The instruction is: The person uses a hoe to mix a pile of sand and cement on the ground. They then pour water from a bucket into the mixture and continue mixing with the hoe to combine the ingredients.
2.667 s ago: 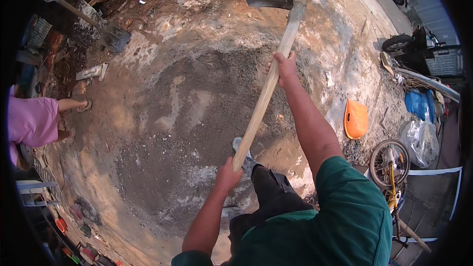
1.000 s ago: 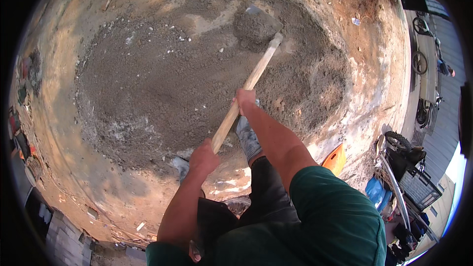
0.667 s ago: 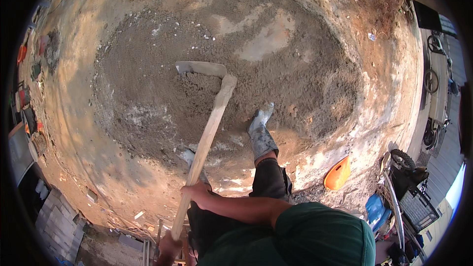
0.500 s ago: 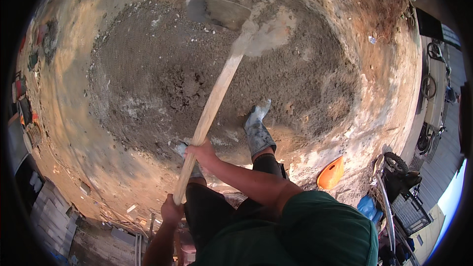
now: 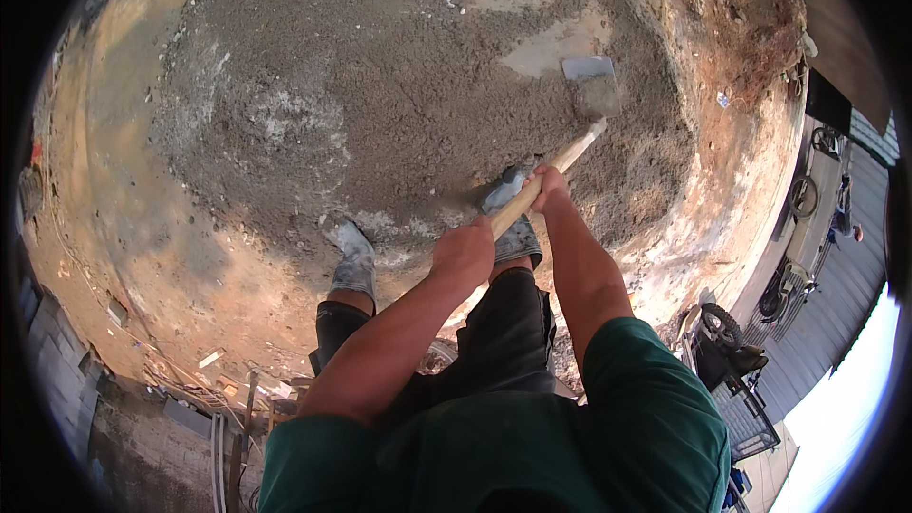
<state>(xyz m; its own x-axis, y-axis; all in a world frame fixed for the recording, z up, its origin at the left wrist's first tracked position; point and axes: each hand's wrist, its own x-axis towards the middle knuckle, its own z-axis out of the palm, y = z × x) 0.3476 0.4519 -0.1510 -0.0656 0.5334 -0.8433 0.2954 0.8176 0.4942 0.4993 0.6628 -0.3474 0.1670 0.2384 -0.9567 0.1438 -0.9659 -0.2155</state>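
A hoe (image 5: 581, 144) with a pale wooden handle slants from my waist toward the upper right. My left hand (image 5: 464, 255) is closed round the lower handle, and my right hand (image 5: 548, 187) grips it farther up. The hoe's grey blade (image 5: 591, 69) rests at or in the mix on the right; its lower edge blends with the mud. Around it spreads a wide bed of damp grey, gritty mix (image 5: 380, 85), with a smooth wet patch (image 5: 560, 46) beside the blade. My two rubber boots stand along its near edge, smeared grey: the left boot (image 5: 353, 261) and the right boot (image 5: 520, 239).
Bare tan ground (image 5: 114, 190) rings the mix, with a bank of reddish earth (image 5: 750, 9) at upper right. Motorbikes (image 5: 727, 323) stand by a corrugated metal sheet wall or roof at far right. Grey boards (image 5: 62, 370) and scraps lie at lower left.
The hoe's blade has moved right and nearer to me, away from the far middle of the mix. My hands have shifted right with it; the right hand is now farther up the handle.
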